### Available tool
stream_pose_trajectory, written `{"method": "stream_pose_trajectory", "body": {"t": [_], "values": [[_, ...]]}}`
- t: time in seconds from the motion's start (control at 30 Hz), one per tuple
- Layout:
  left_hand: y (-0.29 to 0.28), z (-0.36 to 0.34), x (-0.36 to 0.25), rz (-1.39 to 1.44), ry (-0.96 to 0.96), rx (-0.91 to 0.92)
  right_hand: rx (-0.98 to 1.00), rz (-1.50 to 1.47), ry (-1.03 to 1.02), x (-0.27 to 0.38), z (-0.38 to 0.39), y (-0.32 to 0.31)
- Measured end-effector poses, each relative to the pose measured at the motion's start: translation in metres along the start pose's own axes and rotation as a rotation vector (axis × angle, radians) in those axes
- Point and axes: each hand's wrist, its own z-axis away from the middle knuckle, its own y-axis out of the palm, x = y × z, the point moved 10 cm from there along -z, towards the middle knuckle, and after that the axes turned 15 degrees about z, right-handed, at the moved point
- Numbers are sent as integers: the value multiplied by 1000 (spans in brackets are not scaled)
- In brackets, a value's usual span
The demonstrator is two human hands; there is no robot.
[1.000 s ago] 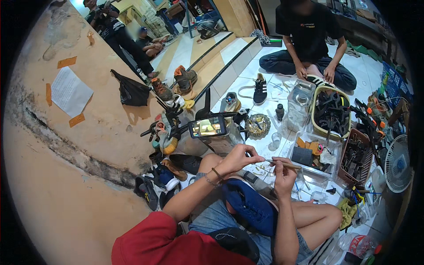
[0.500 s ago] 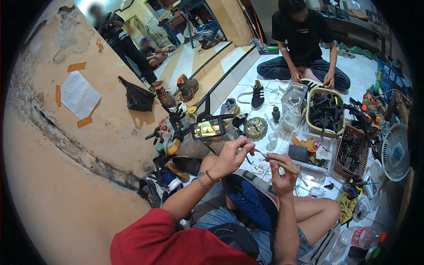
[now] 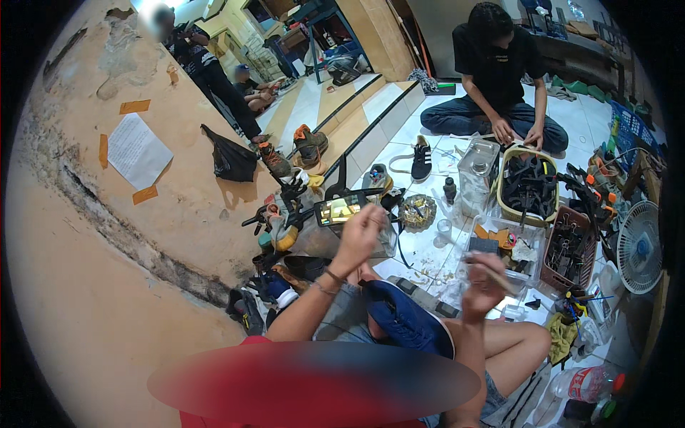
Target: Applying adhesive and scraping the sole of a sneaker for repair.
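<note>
A dark blue lace-up shoe (image 3: 408,319) lies across my lap, sole edge toward my right leg. Above and left of it, my left hand (image 3: 362,232) is raised in front of the phone, fingers pinched together. Motion blurs it, so I cannot make out what is between the fingertips. My right hand (image 3: 479,292), also smeared, is closed around a wooden-handled awl (image 3: 498,277) to the right of the shoe. The awl's pale handle points down to the right; its thin tip is lost in blur. Neither hand touches the shoe.
A phone (image 3: 340,210) stands on a holder ahead. Beyond my right hand are a clear plastic box (image 3: 524,274), a yellow basket (image 3: 508,208) of black parts, a brown basket (image 3: 567,246) and a fan (image 3: 640,246). A co-worker (image 3: 499,71) sits cross-legged opposite.
My hands were close together above the shoe and have moved apart: the left up and leftward, the right rightward and slightly down with the awl. The view has shifted a little.
</note>
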Motion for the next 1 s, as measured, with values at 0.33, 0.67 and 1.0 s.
{"method": "stream_pose_trajectory", "body": {"t": [0.33, 0.67, 1.0], "values": [[18, 15, -142, 81, 285, 211, -25, 90, 212, -69, -8, -37], [117, 70, -298, 187, 856, 841, -158, 203, 244, -102, 1, -70], [103, 88, -295, 333, 881, 708, -11, 283, 295, -156, 13, -72]]}}
